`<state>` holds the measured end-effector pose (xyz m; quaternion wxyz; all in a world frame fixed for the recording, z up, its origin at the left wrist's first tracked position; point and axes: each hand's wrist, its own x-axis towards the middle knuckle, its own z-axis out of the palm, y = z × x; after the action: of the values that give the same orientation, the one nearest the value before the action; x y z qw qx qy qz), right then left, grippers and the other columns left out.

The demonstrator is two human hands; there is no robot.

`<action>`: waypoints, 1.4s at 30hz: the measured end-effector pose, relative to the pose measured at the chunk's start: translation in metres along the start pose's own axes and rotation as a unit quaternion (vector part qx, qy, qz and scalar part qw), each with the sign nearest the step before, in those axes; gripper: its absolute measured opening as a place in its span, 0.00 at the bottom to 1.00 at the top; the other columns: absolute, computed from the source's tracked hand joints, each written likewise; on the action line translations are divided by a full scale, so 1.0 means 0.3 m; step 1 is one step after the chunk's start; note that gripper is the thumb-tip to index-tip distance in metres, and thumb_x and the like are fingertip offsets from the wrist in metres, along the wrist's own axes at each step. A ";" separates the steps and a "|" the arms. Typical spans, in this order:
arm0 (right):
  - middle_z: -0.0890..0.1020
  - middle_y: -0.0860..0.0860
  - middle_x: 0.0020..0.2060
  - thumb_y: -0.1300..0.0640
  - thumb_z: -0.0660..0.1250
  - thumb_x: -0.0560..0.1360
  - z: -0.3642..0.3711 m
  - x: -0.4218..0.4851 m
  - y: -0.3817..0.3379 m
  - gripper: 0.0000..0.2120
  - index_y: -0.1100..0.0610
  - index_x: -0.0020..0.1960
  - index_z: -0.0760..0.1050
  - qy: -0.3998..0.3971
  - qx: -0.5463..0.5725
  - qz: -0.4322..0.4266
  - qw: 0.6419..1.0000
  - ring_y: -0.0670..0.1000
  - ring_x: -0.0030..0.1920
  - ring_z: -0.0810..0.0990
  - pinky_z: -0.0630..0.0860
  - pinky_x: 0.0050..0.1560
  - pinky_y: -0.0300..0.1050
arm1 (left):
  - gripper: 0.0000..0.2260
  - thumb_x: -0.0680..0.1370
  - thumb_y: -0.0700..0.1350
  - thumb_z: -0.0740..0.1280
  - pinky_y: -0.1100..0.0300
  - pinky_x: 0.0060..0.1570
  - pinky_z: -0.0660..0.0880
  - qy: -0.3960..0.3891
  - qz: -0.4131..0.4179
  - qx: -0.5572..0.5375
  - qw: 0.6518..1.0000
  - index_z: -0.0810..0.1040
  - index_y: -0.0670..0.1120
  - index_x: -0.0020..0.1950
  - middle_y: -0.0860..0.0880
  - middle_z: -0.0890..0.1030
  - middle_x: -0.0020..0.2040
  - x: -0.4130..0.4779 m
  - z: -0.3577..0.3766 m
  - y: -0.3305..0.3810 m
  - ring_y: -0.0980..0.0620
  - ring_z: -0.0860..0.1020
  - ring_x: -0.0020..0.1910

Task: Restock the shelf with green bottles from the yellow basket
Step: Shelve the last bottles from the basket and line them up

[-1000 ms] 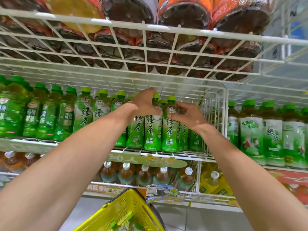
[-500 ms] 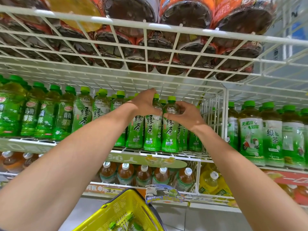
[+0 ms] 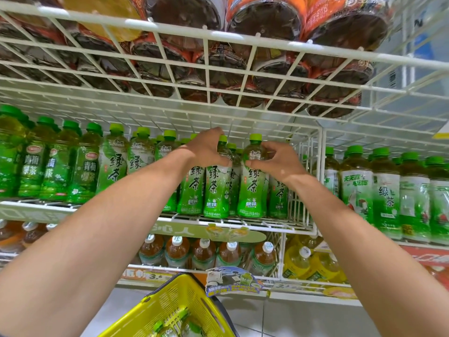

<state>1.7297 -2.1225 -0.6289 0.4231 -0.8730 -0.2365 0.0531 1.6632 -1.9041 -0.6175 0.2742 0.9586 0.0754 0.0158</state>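
- We see two green bottles standing upright at the front of the white wire shelf point(image 3: 243, 221), side by side: one point(image 3: 216, 190) under our left hand, one point(image 3: 252, 188) under our right.
- Our left hand point(image 3: 206, 148) curls over the shoulder of the left bottle, its fingers point(image 3: 220, 161) wrapped round the neck area; the cap point(image 3: 223, 138) peeks out just behind the knuckles.
- Our right hand point(image 3: 277, 161) pinches the clear upper part of the right bottle between thumb and fingers point(image 3: 267, 148), just below its green cap point(image 3: 255, 137).
- More of the same bottles stand behind and beside these two; our forearms hide much of the ones to the left, so we cannot count the row.
- A white wire divider point(image 3: 301, 190) closes this section on the right, with differently labelled green bottles point(image 3: 386, 198) beyond it.
- Darker-capped green bottles point(image 3: 56, 166) fill the shelf to the far left.
- The yellow basket point(image 3: 175, 310) sits near us at the bottom edge, cut off by the frame; green shapes lie inside, too blurred to tell how many.
- Brown tea bottles with white caps point(image 3: 204, 254) stand on the shelf below.
- Overhead, large dark bottles point(image 3: 267, 20) rest on a wire rack, seen only from beneath.
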 end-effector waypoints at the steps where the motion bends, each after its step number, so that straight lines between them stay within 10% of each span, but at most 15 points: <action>1: 0.78 0.45 0.59 0.52 0.82 0.67 -0.025 -0.001 0.003 0.38 0.58 0.73 0.73 0.001 -0.006 0.003 1.000 0.47 0.60 0.78 0.70 0.60 0.36 | 0.47 0.72 0.54 0.78 0.53 0.75 0.62 -0.002 0.000 0.003 1.000 0.56 0.45 0.82 0.45 0.63 0.80 0.000 0.001 0.000 0.44 0.64 0.78; 5: 0.80 0.50 0.60 0.55 0.81 0.69 -0.115 0.004 0.048 0.35 0.60 0.72 0.73 0.022 -0.031 0.016 0.999 0.48 0.57 0.78 0.70 0.48 0.25 | 0.46 0.74 0.53 0.77 0.56 0.76 0.57 -0.001 0.004 0.006 1.000 0.53 0.46 0.83 0.47 0.56 0.83 0.001 0.005 -0.003 0.45 0.58 0.80; 9: 0.78 0.53 0.65 0.55 0.81 0.69 -0.104 -0.005 0.097 0.39 0.60 0.76 0.69 0.009 -0.097 0.046 0.994 0.52 0.65 0.76 0.67 0.61 0.36 | 0.46 0.74 0.53 0.77 0.55 0.76 0.56 -0.005 0.006 0.010 1.000 0.52 0.46 0.83 0.47 0.55 0.83 0.005 0.008 -0.003 0.46 0.57 0.81; 14: 0.80 0.52 0.56 0.57 0.80 0.70 -0.060 0.032 0.135 0.30 0.61 0.68 0.74 0.001 -0.132 0.080 0.988 0.54 0.59 0.80 0.74 0.49 0.37 | 0.46 0.75 0.53 0.76 0.56 0.76 0.56 -0.012 0.013 0.023 1.000 0.51 0.45 0.83 0.46 0.54 0.83 0.014 0.005 -0.006 0.46 0.56 0.81; 24: 0.68 0.57 0.76 0.48 0.80 0.69 -0.084 0.160 0.112 0.47 0.58 0.80 0.59 -0.114 -0.295 0.132 0.940 0.60 0.74 0.68 0.69 0.72 0.51 | 0.47 0.74 0.55 0.76 0.54 0.77 0.57 -0.025 0.020 0.039 0.999 0.51 0.44 0.83 0.45 0.55 0.83 0.059 0.020 -0.026 0.45 0.56 0.81; 42: 0.76 0.58 0.67 0.45 0.79 0.70 -0.072 0.130 0.129 0.39 0.61 0.73 0.69 -0.054 -0.259 0.158 0.951 0.59 0.68 0.74 0.74 0.65 0.48 | 0.44 0.75 0.56 0.75 0.51 0.75 0.63 -0.044 0.018 0.063 0.997 0.55 0.44 0.82 0.44 0.61 0.81 0.051 0.004 -0.018 0.44 0.62 0.78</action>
<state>1.7848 -2.1406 -0.6406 0.1557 -0.9747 -0.1231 0.1032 1.6776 -1.8978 -0.6214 0.2160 0.9749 0.0472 -0.0266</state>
